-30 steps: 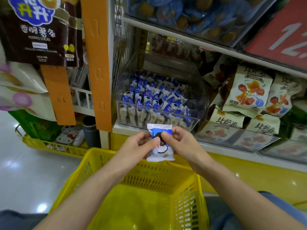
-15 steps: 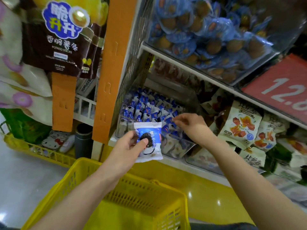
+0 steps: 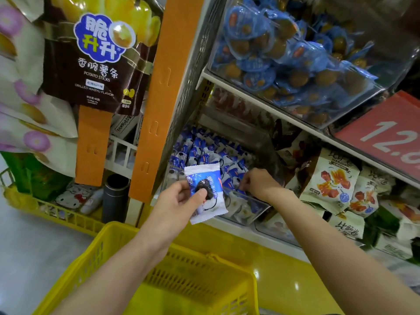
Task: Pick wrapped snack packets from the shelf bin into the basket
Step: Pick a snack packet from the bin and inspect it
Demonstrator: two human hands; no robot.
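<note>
My left hand [image 3: 179, 201] pinches a white-and-blue wrapped snack packet [image 3: 205, 192] upright, just beyond the far rim of the yellow plastic basket [image 3: 193, 250]; whether my right hand [image 3: 256, 181] grips anything inside the clear shelf bin [image 3: 247, 210] is hidden.

Glossy pale floor [image 3: 34, 258] beside an orange upright [image 3: 166, 98] and white shelf [image 3: 261, 103].

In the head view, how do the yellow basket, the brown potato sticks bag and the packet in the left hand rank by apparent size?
1. yellow basket, though nearness to the camera enlarges it.
2. potato sticks bag.
3. packet, pinched by the left hand.
</note>
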